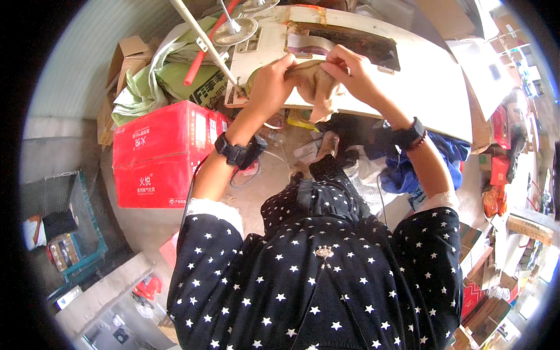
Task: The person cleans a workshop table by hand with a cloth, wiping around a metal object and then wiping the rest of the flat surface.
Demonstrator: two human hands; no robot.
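A crumpled tan piece of cloth [323, 98] hangs between my two hands, over the front edge of a white tabletop [431, 89]. My left hand [272, 85] grips its left side, fingers partly hidden by the hand's back. With thumb and fingers, my right hand [352, 70] pinches its upper right part. Beyond the hands, a dark rectangular recess [372, 46] is set in the tabletop, with a pale band [311, 42] across its left part. The loose lower end of the cloth droops below the table edge.
A thread stand's pole [205, 46] with a round disc [235, 31] rises at the table's left. A red printed carton [151, 159] and green woven sacks [175, 81] lie left. Blue fabric [404, 175] bunches under the right side. Cartons [485, 323] crowd the far right.
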